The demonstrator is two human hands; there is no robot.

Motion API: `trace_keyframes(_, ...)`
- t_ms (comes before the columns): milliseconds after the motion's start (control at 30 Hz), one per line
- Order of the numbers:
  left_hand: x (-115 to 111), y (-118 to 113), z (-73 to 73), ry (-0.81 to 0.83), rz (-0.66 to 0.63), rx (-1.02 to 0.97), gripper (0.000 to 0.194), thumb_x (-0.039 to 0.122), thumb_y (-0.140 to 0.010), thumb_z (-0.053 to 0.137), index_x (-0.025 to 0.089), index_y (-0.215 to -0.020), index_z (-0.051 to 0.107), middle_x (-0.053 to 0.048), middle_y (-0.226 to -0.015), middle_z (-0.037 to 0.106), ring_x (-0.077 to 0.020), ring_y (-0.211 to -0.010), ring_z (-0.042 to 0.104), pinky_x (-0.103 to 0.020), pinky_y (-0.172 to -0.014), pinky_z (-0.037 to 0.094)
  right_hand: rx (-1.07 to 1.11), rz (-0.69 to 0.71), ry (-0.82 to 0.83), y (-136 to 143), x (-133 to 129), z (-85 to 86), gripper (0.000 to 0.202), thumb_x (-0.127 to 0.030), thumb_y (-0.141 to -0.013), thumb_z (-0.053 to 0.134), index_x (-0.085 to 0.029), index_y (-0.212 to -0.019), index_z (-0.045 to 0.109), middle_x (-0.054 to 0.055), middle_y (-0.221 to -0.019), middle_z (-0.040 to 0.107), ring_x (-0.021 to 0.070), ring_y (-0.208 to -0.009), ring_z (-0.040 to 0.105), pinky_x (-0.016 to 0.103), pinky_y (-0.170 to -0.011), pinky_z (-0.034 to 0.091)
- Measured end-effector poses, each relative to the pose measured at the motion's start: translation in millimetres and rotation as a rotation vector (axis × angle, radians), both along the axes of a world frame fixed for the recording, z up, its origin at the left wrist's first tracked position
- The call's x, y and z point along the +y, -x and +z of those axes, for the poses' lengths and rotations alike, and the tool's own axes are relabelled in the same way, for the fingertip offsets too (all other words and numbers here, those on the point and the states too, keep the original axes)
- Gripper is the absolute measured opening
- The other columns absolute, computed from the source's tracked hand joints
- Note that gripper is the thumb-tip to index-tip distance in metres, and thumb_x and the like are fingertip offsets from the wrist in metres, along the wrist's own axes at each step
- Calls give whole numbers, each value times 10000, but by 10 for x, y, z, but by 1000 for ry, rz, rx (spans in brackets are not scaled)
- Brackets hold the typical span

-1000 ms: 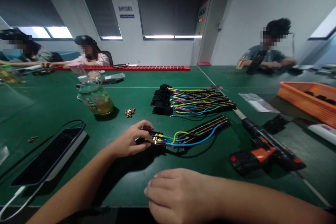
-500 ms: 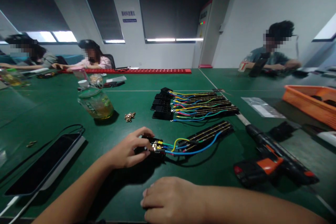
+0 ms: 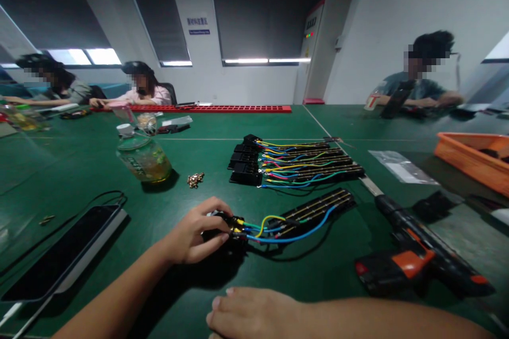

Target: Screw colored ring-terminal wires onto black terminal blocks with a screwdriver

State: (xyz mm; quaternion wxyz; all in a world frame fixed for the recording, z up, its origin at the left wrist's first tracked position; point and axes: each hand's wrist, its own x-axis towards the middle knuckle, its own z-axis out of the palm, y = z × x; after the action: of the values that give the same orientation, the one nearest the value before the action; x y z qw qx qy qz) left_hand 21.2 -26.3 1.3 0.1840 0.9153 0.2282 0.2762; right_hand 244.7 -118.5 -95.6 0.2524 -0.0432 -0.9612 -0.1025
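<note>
My left hand (image 3: 201, 230) grips a black plastic terminal housing (image 3: 237, 246) by its left end, with the fingertips near its brass contacts. Blue, green and yellow wires (image 3: 294, 239) run from the housing to a long black strip (image 3: 318, 212) lined with brass rails. The palm covers part of the housing. Lower down, close to the near edge, my right hand (image 3: 254, 310) lies palm down with its fingers pointing left, apart from the housing. Nothing shows in it. A pile of small brass screws (image 3: 195, 180) lies beyond my left hand.
Several similar wired strips (image 3: 310, 164) lie side by side farther back. A cordless screwdriver (image 3: 417, 259) rests at right, below an orange basket (image 3: 473, 156). On the left are a drink bottle (image 3: 145, 159) and a phone (image 3: 63, 254) with cables. Other people sit across the table.
My right hand has moved slightly down and left, its fingers less curled. My left hand keeps hold of the housing, which is tilted a little differently. The view has shifted slightly.
</note>
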Motion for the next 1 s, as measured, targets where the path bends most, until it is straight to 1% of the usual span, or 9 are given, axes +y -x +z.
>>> trace_keyframes(100, -12, -86, 17, -69, -11, -39, 153, 143, -940, 587, 197, -1017, 708, -78, -1080, 654, -193, -968, 629, -325, -837, 537, -21, -28, -18, -33, -29, -68, 323, -409, -1059, 524, -217, -1311, 591, 55, -1352, 688, 158, -1284, 621, 303, -1125, 479)
trace_keyframes(200, -14, -177, 21, -156, -25, -3, 199, 126, -944, 584, 197, -1107, 674, -82, -1076, 677, -204, -968, 625, -348, -846, 530, -30, -54, -66, -79, -55, -87, 337, -405, -1066, 513, -237, -1352, 574, 32, -1450, 635, 155, -1325, 594, 309, -1136, 478)
trace_keyframes(333, 4, -264, 19, -222, -38, 109, 323, 173, -963, 598, 209, -1284, 604, -100, -1146, 684, -234, -1010, 625, -394, -875, 527, 93, -89, -171, -116, -63, -76, 306, -377, -1067, 515, -238, -1319, 621, -24, -1448, 638, 140, -1299, 595, 284, -1091, 506)
trace_keyframes(433, 18, -299, 28, -226, -41, 179, 418, 213, -971, 604, 199, -1383, 536, -120, -1212, 673, -252, -1060, 629, -417, -910, 532, 162, -91, -213, -127, -50, -49, 298, -365, -1054, 548, -264, -1317, 644, -57, -1411, 662, 126, -1291, 591, 263, -1076, 508)
trace_keyframes(567, 28, -342, 46, -207, -62, 252, 449, 243, -970, 612, 190, -1404, 510, -126, -1235, 672, -265, -1076, 635, -428, -922, 539, 169, -106, -242, -140, -34, -25, 286, -347, -1051, 559, -289, -1314, 655, -81, -1409, 661, 113, -1280, 591, 255, -1081, 502)
trace_keyframes(700, 27, -400, 57, -169, -68, 330, 447, 253, -945, 654, 186, -1373, 542, -116, -1235, 678, -274, -1064, 639, -434, -923, 547, 129, -110, -240, -160, -37, -20, 288, -319, -1070, 515, -274, -1328, 637, -76, -1435, 645, 115, -1315, 573, 258, -1099, 491)
trace_keyframes(800, 25, -432, 60, -152, -64, 356, 444, 245, -929, 672, 184, -1354, 563, -111, -1229, 684, -277, -1058, 643, -430, -916, 551, 62, -131, -207, -179, -57, -9, 321, -269, -1085, 468, -276, -1383, 585, -65, -1477, 616, 112, -1339, 564, 266, -1126, 475)
trace_keyframes(933, 22, -455, 80, -117, -49, 392, 489, 256, -911, 702, 185, -1376, 570, -116, -1236, 683, -281, -1065, 649, -431, -927, 554, -59, -134, -184, -196, -86, -1, 366, -255, -1083, 469, -280, -1446, 517, -46, -1539, 563, 116, -1380, 542, 277, -1143, 466)
trace_keyframes(1000, 15, -480, 108, -84, -29, 426, 543, 278, -907, 722, 188, -1415, 554, -124, -1272, 674, -290, -1101, 646, -445, -959, 551, -58, -128, -181, -190, -89, -14, 367, -264, -1082, 472, -276, -1446, 518, -45, -1542, 560, 120, -1387, 537, 275, -1129, 480)
